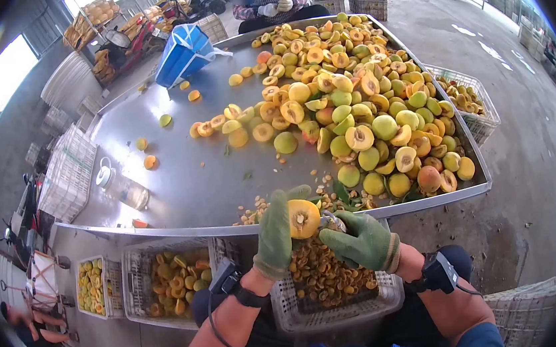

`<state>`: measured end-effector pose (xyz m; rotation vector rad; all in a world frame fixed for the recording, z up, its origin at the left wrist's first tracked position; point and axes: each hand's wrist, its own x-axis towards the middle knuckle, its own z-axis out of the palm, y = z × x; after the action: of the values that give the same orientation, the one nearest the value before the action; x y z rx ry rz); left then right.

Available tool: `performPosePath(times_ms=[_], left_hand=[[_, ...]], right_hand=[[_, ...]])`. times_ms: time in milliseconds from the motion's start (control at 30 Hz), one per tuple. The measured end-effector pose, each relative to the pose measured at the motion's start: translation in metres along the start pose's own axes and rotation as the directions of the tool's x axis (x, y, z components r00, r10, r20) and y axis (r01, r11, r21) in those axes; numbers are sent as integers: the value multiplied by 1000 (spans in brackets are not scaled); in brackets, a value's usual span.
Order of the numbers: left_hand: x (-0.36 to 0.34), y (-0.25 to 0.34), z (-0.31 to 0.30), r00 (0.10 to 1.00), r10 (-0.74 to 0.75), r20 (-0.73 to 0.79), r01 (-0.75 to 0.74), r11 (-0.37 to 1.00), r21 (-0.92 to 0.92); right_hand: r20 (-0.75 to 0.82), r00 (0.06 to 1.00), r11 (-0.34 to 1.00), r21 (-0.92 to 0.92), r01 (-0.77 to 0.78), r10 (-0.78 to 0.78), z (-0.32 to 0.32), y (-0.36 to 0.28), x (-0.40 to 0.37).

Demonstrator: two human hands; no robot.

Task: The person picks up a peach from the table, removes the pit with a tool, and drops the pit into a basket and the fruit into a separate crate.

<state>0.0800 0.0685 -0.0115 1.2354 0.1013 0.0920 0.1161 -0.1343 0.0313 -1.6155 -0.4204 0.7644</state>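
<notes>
My left hand (275, 237), in a green glove, holds a halved peach (304, 218) with its cut face and stone turned toward me. In my right hand (365, 240), also gloved, is a small metal tool (330, 220) with a curved end, right at the peach's edge. Both hands are over the near edge of a metal table (181, 136). Beneath them stands a crate (339, 319) of brown peach stones and scraps. A large heap of whole and halved peaches (352, 109) covers the table's right side. Loose kernels (255, 212) lie by the near edge.
A clear plastic bottle (122, 184) lies on the table's left, and a blue bag (185, 53) stands at the far left corner. Peach-filled crates (128, 281) are at the lower left, another (477, 124) at the right. Across the table sits a person (271, 0) in gloves.
</notes>
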Motion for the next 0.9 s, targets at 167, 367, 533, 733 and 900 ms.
performPosePath(times_ms=[167, 367, 533, 733, 900], left_hand=[[-5, -17, -11, 996, -2, 87, 15, 990, -141], [-6, -40, -29, 993, 21, 120, -33, 994, 100], [-4, -45, -25, 987, 93, 128, -131, 933, 335], [-7, -23, 3, 993, -6, 120, -24, 969, 246], [-4, -31, -6, 912, 243, 331, -396, 733, 553]], right_hand=[[-42, 979, 935, -308, 177, -200, 10, 17, 11], [-71, 985, 924, -362, 123, -159, 9, 28, 9], [-79, 993, 832, -554, 33, -93, 3, 26, 6], [-68, 985, 778, -622, 83, -160, 2, 42, 7], [-92, 980, 732, -678, 66, -174, 6, 37, 2]])
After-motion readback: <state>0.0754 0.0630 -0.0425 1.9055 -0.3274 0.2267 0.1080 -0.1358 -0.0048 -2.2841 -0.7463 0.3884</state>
